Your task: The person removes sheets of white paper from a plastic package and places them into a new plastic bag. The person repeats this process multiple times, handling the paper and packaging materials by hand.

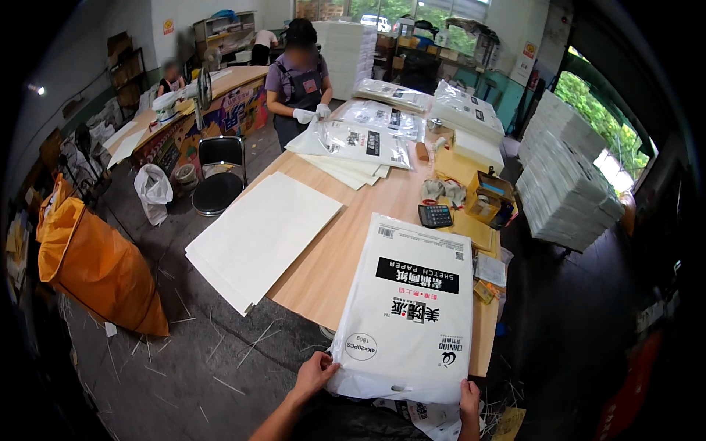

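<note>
A large white printed plastic packet of sketch paper [412,338] lies on the table's near end, its lower end with a punched handle slot toward me. My left hand [316,373] grips its near left corner, fingers closed on the plastic edge. At the near right corner my right hand [469,400] pinches the other edge. Left of the packet, a stack of large blank white sheets [265,235] overhangs the table's left side. Below the packet's near end, part of another printed plastic bag [426,417] shows close to my body.
On the wooden table [312,283] are a calculator [435,215], a yellow box [490,197] and more filled packets [360,143]. A co-worker [298,88] in white gloves stands at the far left side. A black chair [220,176], an orange sack [95,257] and wrapped stacks [570,176] stand around.
</note>
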Available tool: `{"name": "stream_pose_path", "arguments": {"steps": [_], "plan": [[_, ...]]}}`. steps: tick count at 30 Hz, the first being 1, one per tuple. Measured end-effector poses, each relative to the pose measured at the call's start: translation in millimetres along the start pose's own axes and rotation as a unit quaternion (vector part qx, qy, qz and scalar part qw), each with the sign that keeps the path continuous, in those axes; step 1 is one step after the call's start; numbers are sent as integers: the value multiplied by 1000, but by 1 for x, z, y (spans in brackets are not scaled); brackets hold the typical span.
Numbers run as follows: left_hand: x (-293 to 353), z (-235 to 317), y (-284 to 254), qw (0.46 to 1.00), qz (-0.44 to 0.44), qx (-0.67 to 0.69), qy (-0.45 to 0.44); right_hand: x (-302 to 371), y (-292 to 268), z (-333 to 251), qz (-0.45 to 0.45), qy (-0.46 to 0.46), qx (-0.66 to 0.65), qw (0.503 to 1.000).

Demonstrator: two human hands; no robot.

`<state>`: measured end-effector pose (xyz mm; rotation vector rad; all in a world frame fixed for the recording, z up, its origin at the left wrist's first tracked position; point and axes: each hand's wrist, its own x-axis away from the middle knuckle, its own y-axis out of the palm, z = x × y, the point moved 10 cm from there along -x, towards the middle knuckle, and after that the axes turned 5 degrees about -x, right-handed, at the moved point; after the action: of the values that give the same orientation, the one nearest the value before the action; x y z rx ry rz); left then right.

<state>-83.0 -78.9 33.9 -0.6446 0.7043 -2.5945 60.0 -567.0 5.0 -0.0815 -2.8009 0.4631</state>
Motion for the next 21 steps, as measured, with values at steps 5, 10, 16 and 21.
{"name": "stream_pose_path", "arguments": {"steps": [5,10,16,21], "plan": [[5,1,9,998,-58,2,15,-3,2,6,-19,-7,-25,999],[8,7,7,996,-14,79,32,-4,5,6,-46,-24,-46,998],[6,-21,22,987,-25,155,21,4,11,-12,-47,-9,-24,999],[14,-9,22,977,-50,206,-39,-8,2,23,-62,14,-63,996]]}}
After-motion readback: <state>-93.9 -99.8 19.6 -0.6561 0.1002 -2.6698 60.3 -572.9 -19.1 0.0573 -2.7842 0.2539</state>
